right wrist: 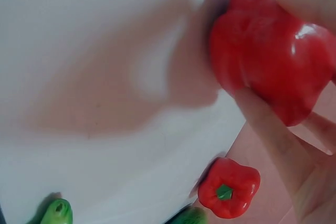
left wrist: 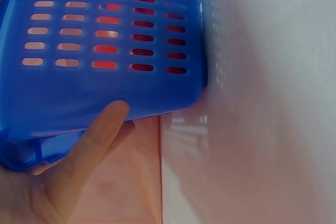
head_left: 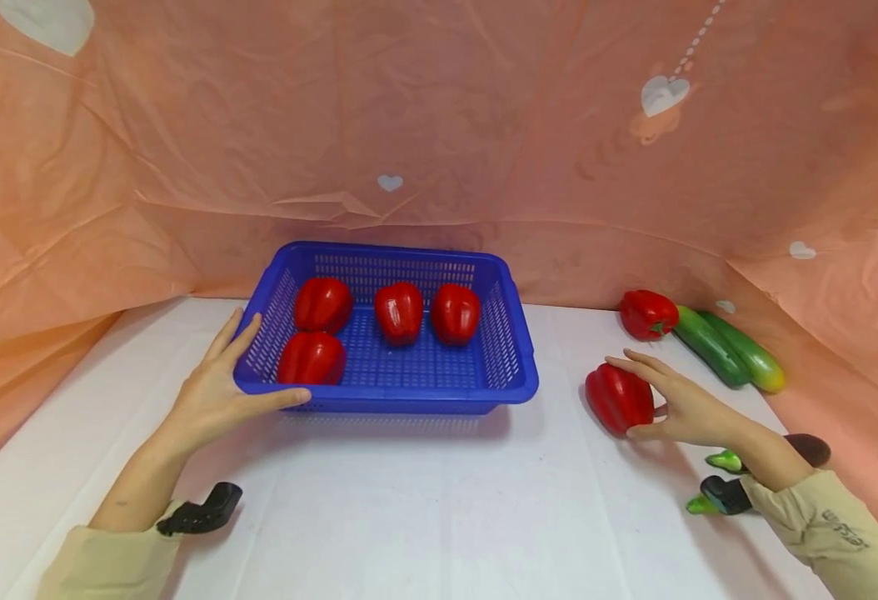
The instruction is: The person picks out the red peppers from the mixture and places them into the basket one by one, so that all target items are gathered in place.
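A blue plastic basket holds several red bell peppers, among them a pepper in its front left corner. My left hand spans that corner, its fingers spread along the left side and its thumb along the front. In the left wrist view the straight thumb lies against the basket's slotted outer wall. To the right of the basket, my right hand holds a red bell pepper between thumb and fingers. The right wrist view shows that pepper close over the white surface.
Another red bell pepper with a green stem lies at the back right, beside two green cucumbers. Dark eggplants with green stem ends lie partly behind the right forearm. An orange sheet hangs behind the white table.
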